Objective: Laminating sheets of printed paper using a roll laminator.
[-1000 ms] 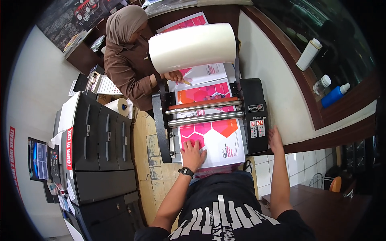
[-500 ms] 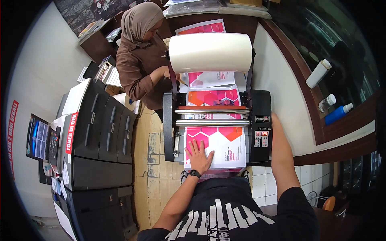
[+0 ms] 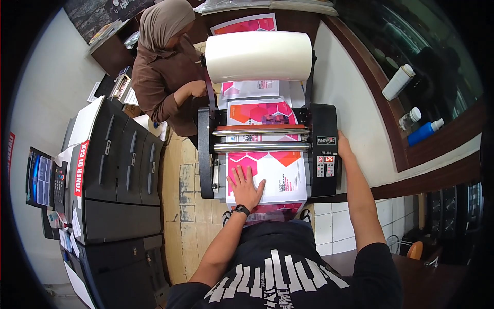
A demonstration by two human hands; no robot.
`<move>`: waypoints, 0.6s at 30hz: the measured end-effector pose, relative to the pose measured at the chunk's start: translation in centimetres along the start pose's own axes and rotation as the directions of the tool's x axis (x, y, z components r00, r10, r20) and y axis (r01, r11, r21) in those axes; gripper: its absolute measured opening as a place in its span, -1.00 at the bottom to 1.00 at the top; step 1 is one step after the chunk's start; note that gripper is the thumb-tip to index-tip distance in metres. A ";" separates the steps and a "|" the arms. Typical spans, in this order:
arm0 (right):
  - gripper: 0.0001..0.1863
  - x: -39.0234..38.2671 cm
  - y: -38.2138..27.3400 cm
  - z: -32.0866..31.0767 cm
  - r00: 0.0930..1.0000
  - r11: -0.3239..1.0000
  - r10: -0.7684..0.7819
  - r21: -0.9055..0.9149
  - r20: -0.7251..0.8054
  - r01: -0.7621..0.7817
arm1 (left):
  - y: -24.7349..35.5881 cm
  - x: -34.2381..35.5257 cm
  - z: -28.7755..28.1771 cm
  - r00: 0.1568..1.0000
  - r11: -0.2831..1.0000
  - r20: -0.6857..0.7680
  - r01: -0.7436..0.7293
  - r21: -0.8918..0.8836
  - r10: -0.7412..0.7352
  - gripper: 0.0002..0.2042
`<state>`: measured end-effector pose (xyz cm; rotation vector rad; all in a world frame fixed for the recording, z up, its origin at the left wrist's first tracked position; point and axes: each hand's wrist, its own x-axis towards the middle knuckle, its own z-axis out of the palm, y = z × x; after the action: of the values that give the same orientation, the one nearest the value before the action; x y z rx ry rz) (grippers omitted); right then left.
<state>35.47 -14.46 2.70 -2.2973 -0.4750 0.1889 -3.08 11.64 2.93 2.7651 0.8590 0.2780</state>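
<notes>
Left hand [image 3: 246, 186] is flat and open, fingers spread, pressing a pink-and-white printed sheet [image 3: 275, 175] on the feed tray of the roll laminator [image 3: 267, 139], just short of the steel rollers [image 3: 260, 147]. Right hand [image 3: 342, 149] rests against the machine's right side by the control panel [image 3: 325, 166]; can't tell if it's open or closed. Big film roll [image 3: 259, 55] sits on top, and another person's hand [image 3: 198, 88] works at the far left end. My worry: the sheet could go in crooked if that palm pushes unevenly, leaving wrinkles. Fingertips look close to the nip too.
</notes>
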 end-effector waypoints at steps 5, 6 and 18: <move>-0.62 -1.1 -1.0 -1.5 0.997 0.974 -0.069 -0.217 0.027 0.073 | 0.4 0.6 -0.1 0.999 1.000 -0.021 -0.027 -0.008 0.027 -0.17; -0.62 -1.2 -1.0 -1.6 0.997 0.974 -0.067 -0.217 0.024 0.070 | 0.5 0.7 0.0 0.999 0.999 -0.020 -0.031 -0.009 0.030 -0.17; -0.63 -2.3 -3.4 -1.8 0.995 0.977 0.032 -0.209 -0.092 -0.050 | 0.4 0.8 -0.4 1.000 1.000 -0.016 -0.013 -0.025 0.012 -0.18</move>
<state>32.91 -14.42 6.39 -2.5129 -0.4198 0.0590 -2.37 11.85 3.53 2.7496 0.8368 0.3114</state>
